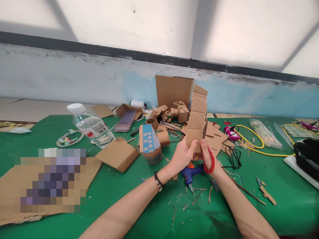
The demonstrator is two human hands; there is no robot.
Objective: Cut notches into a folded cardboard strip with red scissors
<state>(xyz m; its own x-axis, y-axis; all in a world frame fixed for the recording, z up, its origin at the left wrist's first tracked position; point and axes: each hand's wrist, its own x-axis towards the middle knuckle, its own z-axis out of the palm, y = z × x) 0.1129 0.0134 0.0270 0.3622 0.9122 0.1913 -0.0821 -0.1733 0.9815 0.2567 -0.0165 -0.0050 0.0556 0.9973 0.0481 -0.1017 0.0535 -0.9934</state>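
A long creased strip of cardboard (198,111) stands upright in front of me. My left hand (182,155) is closed on its lower end, thumb on the near face. My right hand (205,153) is closed round red-handled scissors (212,161), its thumb also against the strip's lower right edge. A dark piece that looks like a blade shows beside the strip; the rest is hidden behind cardboard. Below my hands lies a blue hot glue gun (189,174). Left of them sits a rounded cardboard piece with a blue printed patch (149,141).
A clear water bottle (92,124) and a cardboard stack (118,153) are on the left. Behind are a cardboard camera model (180,112) and a standing sheet (171,88). Yellow cable (264,153) and black cord (233,156) lie right. Scraps litter the green tabletop (286,217).
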